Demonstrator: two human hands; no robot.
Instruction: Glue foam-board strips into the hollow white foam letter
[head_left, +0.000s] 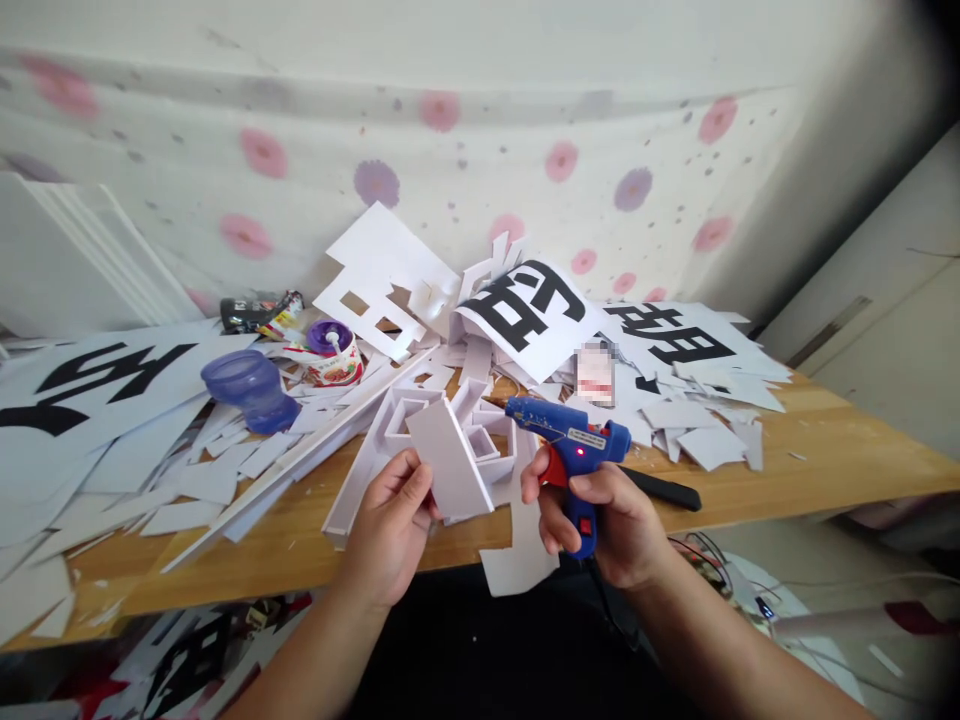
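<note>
At near table point(825, 450) edge: left hand point(390, 530) pinches foam strip point(450, 460) upright beside foam frame point(420, 420); right hand point(600, 520) grips glue gun point(570, 450), lamp red, nozzle aimed left. Advice: thin bead along strip edge, fingers clear of nozzle, press square.

Head view, down over cluttered table point(825, 450)

Matt white foam-board strip point(450, 455), glossy blue plastic glue gun point(574, 445), smooth wooden table point(825, 450).
</note>
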